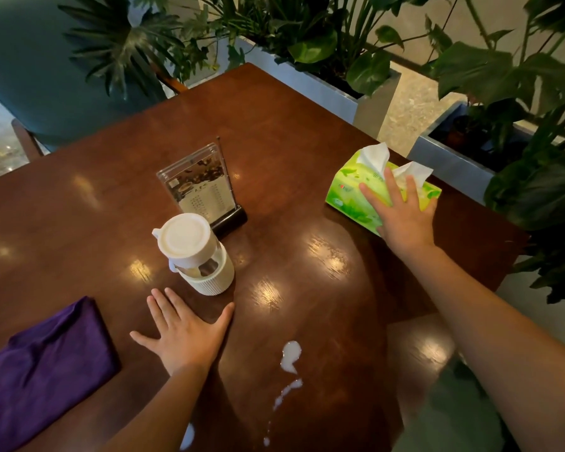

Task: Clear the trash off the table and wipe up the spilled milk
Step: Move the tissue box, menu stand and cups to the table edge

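Spilled milk lies in white blobs and drops on the dark wooden table, near its front edge. A folded purple cloth rests at the front left. A green tissue pack with white tissues sticking out sits at the right edge. My right hand lies flat on top of the pack with fingers spread, gripping nothing. My left hand lies flat on the table, fingers apart, just in front of a white lidded cup.
A clear acrylic menu stand on a black base stands behind the cup. Grey planters with large leafy plants line the far and right sides. A teal chair stands at the far left.
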`<state>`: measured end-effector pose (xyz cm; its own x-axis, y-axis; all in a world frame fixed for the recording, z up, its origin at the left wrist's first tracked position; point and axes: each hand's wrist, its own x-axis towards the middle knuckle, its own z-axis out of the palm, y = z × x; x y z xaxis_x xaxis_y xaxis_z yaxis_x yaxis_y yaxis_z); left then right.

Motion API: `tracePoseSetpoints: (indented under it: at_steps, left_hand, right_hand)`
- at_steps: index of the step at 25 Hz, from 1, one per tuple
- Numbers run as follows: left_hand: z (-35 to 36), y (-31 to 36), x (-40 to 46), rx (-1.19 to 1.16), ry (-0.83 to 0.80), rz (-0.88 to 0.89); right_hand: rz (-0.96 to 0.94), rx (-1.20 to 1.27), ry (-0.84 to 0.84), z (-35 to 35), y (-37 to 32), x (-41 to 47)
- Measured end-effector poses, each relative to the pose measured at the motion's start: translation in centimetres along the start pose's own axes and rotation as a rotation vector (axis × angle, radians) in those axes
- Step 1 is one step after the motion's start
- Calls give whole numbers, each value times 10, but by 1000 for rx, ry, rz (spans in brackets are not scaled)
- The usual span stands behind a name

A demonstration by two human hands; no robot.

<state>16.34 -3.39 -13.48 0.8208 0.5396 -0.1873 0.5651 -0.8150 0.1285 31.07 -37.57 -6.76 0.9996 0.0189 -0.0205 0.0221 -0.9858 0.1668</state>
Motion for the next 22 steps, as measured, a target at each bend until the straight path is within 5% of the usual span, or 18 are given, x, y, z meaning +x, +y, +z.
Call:
tracePoseSetpoints:
  at_steps: [5, 8, 10, 13, 17, 22]
  left_hand:
    - [-3, 0, 0, -1, -5, 4]
    - [-6, 2, -2, -13, -8, -1]
    - [-9, 2, -2, -21, -16, -6]
    - [-8, 1, -1, -17, -27, -1]
    - [-6, -1, 0, -10, -23, 3]
    - [-4, 0, 1, 25, -34, -13]
  right_hand:
    - [80, 8, -45, -16, -8, 1]
    - [122, 132, 120, -36, -50, -9]
    - [16, 385, 275, -61, -89, -4]
    - [-268, 889, 207, -108, -144, 16]
    - [-697, 586, 300, -140, -188, 37]
    - [-781, 649, 282, -146, -200, 51]
